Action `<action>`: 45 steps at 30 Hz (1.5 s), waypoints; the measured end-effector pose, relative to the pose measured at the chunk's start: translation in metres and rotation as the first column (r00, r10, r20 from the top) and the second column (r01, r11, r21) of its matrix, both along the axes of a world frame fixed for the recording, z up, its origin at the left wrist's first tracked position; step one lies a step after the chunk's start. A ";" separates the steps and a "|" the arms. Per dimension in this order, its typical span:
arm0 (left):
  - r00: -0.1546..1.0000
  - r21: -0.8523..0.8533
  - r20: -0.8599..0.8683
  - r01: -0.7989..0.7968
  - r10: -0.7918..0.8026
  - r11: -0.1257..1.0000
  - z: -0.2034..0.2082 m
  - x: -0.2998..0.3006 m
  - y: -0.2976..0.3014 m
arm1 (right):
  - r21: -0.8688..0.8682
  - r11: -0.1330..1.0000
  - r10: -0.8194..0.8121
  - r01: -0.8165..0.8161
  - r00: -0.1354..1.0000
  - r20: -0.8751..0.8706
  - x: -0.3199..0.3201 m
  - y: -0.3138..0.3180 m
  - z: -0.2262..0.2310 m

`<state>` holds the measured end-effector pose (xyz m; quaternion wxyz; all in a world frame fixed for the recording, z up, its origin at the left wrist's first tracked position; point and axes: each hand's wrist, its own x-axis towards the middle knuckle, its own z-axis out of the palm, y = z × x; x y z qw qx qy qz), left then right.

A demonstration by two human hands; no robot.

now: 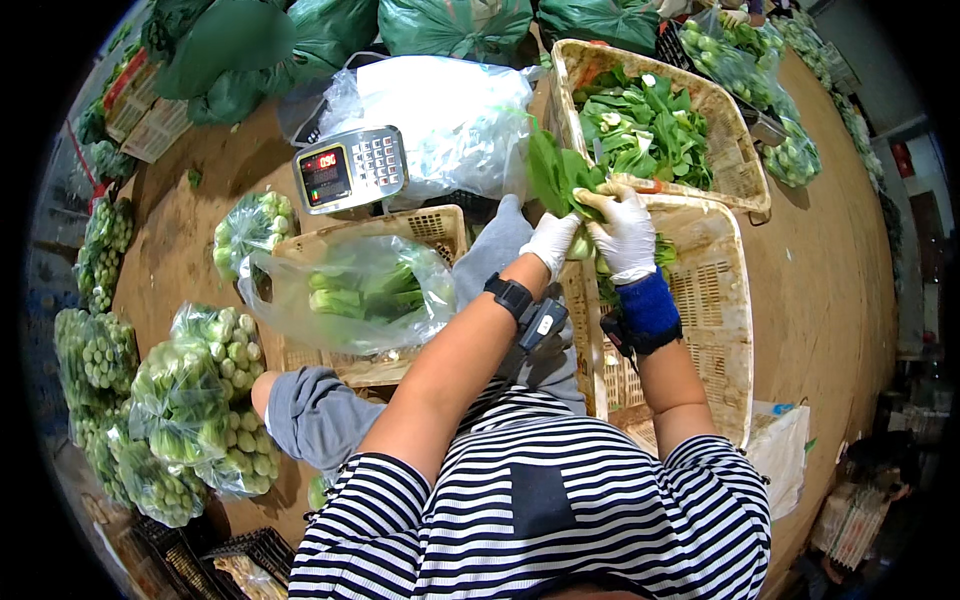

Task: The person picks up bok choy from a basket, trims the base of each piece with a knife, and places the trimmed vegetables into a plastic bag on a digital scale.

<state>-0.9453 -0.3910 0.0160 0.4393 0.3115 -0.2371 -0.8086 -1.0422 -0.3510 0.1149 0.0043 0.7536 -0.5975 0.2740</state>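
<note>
Both my hands wear white gloves and meet over the seam between two crates. A leafy bok choy [556, 175] is between them, its leaves pointing up and away from me. My left hand [552, 244] is closed around its lower part. My right hand [622, 234] is closed against the same bok choy from the right; whether it also holds a small tool is hidden. Just beyond, a far crate [745, 165] is filled with loose bok choy [640, 125]. Below my right hand stands a nearer crate [715, 310] with a few greens at its far end.
Left of my knee, an open plastic bag [385, 325] of bok choy sits in another crate [350, 377]. A digital scale [352, 168] stands beyond it, beside a pile of clear plastic bags [430, 110]. Packed bok choy bags [180, 400] lie at left; green sacks [455, 28] line the back.
</note>
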 end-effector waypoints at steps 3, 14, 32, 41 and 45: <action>0.999 0.012 0.018 0.050 -0.050 0.999 0.013 0.003 0.006 | -0.045 0.998 -0.022 0.037 0.957 0.288 -0.012 0.003 -0.010; 0.936 -0.001 0.205 0.291 -0.285 0.957 0.032 0.012 0.014 | 0.113 0.993 -0.019 -0.024 0.930 0.366 -0.068 -0.015 0.022; 0.850 -0.097 -0.395 0.338 -0.348 0.936 0.031 0.070 0.032 | 0.328 0.828 -0.130 -0.454 0.412 0.902 -0.032 0.018 0.001; 0.884 -0.756 0.441 0.273 0.155 0.595 0.066 0.080 0.078 | 0.189 0.833 0.011 -0.520 0.357 0.934 0.029 0.095 -0.004; 0.616 -0.804 0.581 0.332 0.532 0.493 0.079 0.091 0.099 | 0.081 0.967 -0.023 -0.243 0.234 0.972 0.057 0.095 -0.027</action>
